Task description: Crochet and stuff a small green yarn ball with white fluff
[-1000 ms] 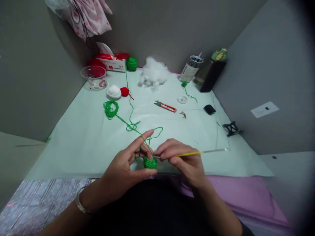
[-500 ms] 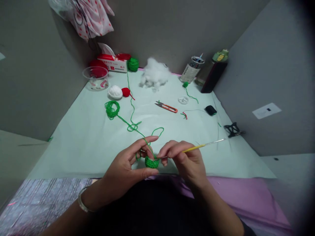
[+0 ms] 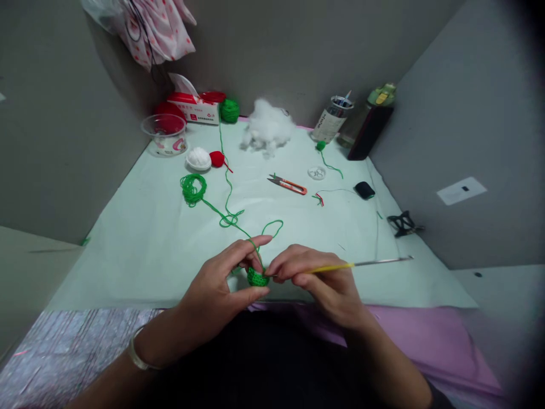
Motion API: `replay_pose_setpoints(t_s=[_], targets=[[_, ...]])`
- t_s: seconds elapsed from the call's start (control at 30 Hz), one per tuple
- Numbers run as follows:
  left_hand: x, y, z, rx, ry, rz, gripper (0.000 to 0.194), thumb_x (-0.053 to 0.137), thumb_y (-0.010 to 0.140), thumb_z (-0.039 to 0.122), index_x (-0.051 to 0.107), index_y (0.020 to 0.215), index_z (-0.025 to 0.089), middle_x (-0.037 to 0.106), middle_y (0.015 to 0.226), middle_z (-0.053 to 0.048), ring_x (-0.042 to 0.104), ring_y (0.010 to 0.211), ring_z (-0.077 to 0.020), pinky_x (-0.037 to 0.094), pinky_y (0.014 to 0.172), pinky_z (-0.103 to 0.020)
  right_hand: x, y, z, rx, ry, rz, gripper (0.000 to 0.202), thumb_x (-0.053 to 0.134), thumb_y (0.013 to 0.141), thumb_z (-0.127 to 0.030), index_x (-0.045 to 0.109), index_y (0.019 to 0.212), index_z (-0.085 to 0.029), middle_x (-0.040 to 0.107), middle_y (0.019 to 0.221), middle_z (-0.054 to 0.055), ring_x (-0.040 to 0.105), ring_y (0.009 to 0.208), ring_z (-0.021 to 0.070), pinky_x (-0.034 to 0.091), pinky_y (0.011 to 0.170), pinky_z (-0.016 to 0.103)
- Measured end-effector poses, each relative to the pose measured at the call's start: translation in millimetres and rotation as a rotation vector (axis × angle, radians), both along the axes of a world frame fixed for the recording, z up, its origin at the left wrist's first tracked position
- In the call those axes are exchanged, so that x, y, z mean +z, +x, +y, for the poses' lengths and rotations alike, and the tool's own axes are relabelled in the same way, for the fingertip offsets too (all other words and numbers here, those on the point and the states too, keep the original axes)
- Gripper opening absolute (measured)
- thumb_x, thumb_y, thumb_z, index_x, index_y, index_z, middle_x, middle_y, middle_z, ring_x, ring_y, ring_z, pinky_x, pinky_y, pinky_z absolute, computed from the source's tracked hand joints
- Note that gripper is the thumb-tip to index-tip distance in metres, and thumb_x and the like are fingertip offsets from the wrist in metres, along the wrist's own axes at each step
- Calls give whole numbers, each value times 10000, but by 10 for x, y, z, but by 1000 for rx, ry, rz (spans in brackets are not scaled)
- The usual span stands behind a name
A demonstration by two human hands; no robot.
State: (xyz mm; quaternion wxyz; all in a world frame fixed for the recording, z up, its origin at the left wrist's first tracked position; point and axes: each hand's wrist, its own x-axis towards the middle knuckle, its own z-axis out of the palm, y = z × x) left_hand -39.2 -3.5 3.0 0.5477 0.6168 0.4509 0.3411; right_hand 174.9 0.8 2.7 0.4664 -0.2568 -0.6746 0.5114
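A small cup-shaped piece of green crochet (image 3: 257, 278) is pinched in my left hand (image 3: 223, 278), with the thumb below and the fingers behind it. Green yarn (image 3: 242, 229) runs over my raised left index finger and down to the piece. My right hand (image 3: 321, 278) is closed around a crochet hook (image 3: 332, 268) with a yellow grip. One end of the hook meets the rim of the crochet, its tip hidden there; the other metal end points right. A loose coil of green yarn (image 3: 193, 189) lies farther left on the table.
Orange thread snips (image 3: 287, 184) lie mid-table, with white stuffing (image 3: 269, 126) behind. White yarn (image 3: 198, 159), red yarn (image 3: 217, 159) and a plastic tub (image 3: 165, 136) are left. A pen can (image 3: 332, 119), a bottle (image 3: 371, 122) and a black clip (image 3: 403, 224) are right.
The crochet hook has swung, its free end moving right and lower. My right hand has turned with it, and the crochet piece has tilted and shifted slightly left.
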Motion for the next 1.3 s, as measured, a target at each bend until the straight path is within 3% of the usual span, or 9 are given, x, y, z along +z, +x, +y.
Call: replay_pose_setpoints(t_s=[0.37,0.63,0.7,0.8,0.93,1.03,1.13,1.2,1.3], targets=[[-7,-43,5,-14,23,-5,635,816,797,194,643,1404,256,650,912,27,631,899,-157,495,960,-304,-114,-62,-32,-31,-185,152,191,596,1043,-280,780,1043,-232,769,1008,48,722,808,138,603,791,306],[-21,-59,23,-36,94,47,602,824,786,188,671,1367,223,680,912,16,654,933,-167,512,980,-297,-43,-32,-13,-16,-69,23,184,591,1039,-249,771,1041,-213,772,978,62,726,905,167,610,789,312],[-28,-54,34,-46,127,55,571,816,782,177,690,1339,209,684,902,11,660,948,-172,515,980,-293,-11,-15,-3,-19,9,-65,182,583,1040,-233,761,1019,-202,773,949,63,735,912,176,617,809,330],[-40,-28,52,-7,145,63,550,767,782,133,702,1325,196,684,894,6,659,900,-164,531,929,-279,22,-29,-37,-84,289,-276,173,568,1038,-202,739,1056,-189,780,987,86,744,924,186,631,810,340],[-28,31,15,109,96,-13,568,774,795,170,688,1355,205,690,913,1,658,882,-163,534,895,-267,15,-115,-171,-341,706,-552,162,573,1024,-193,725,1073,-218,790,1019,85,755,907,187,656,739,294],[-20,93,-108,181,20,-94,497,770,874,313,688,1356,226,721,999,-25,668,957,-182,521,955,-284,-42,-168,-245,-516,832,-592,169,628,979,-127,722,1073,-232,784,1048,85,757,964,192,669,767,287],[-30,165,-247,245,-40,-197,495,677,968,382,623,1445,262,725,1112,-45,673,1015,-184,513,987,-293,-120,-172,-248,-587,954,-564,246,682,924,-65,738,1096,-231,767,1049,82,752,930,197,671,754,313],[-29,209,-289,262,-140,-344,519,686,970,367,594,1477,302,709,1137,-34,673,1034,-172,518,970,-268,-153,-153,-230,-593,1026,-541,270,704,903,-49,752,1096,-231,752,1016,64,738,879,182,666,734,314],[-4,251,-254,191,-448,-660,565,779,898,315,632,1443,318,679,1072,-13,665,978,-141,526,910,-227,-163,-122,-210,-555,1068,-514,257,704,899,-28,762,1085,-196,728,993,54,726,882,164,661,740,285]])
